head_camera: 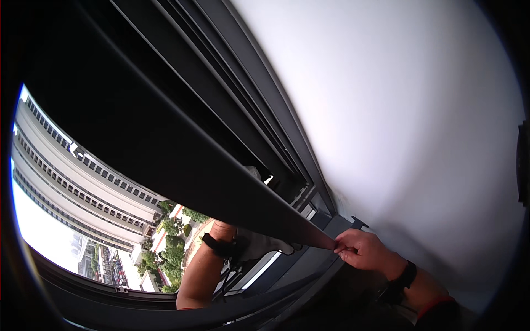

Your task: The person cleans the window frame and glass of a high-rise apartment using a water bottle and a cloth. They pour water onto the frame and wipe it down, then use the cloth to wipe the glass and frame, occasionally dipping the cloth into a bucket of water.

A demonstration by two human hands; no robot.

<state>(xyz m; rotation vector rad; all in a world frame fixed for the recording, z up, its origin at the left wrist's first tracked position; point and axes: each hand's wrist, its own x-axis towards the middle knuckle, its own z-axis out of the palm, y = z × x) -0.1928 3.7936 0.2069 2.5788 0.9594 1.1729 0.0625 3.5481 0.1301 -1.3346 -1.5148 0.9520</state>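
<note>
A long dark strip or frame piece (232, 182) runs diagonally from the upper left and narrows towards the lower right; its material is unclear. My bare right hand (362, 250) pinches its narrow end between thumb and fingers. A black band sits on that wrist. My left hand (261, 247), in what looks like a pale glove, is below and behind the strip, which hides part of it; whether it grips anything does not show. The left wrist carries a black strap (219, 246) with a thin dark cord hanging near it.
Dark window frame rails (248, 82) with channels slope beside a white wall (372, 103). A dark handle-like piece (359, 222) is just above my right hand. Through the window opening, a large building (91, 178) and trees (172, 248) show far below. A lower frame edge (120, 291) borders the opening.
</note>
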